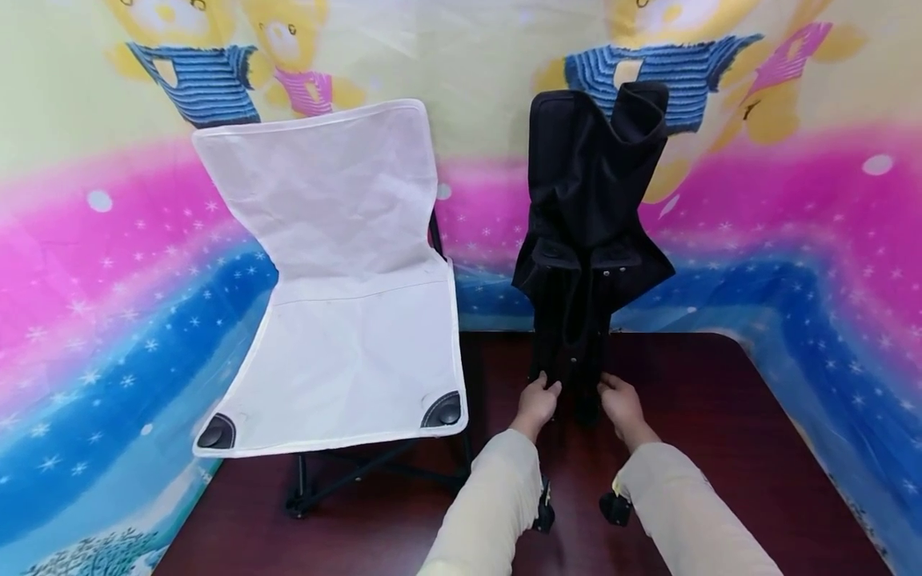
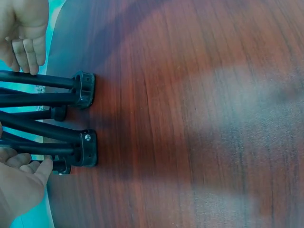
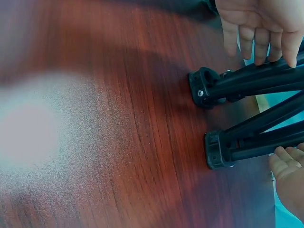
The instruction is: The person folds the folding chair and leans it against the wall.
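Bracketing folded black chair [image 1: 585, 240] legs, left hand [image 1: 536, 402] and right hand [image 1: 621, 402], fingers straight (no grip) | next: likely spreading legs evenly

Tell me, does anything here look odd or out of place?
Both camping chairs stand on a dark wooden table. The white chair is unfolded; the black chair is folded into a narrow bundle, left hand and right hand at its legs. Nothing looks damaged.

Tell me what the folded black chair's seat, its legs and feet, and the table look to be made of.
Folded black chair: the seat looks like matte woven fabric, since it hangs in soft creases. Legs: thin black tubes with a slight sheen, probably painted metal. Feet: moulded black caps, likely plastic, one with a screw. Table: dark reddish wood grain, smooth; solid wood or laminate is unclear.
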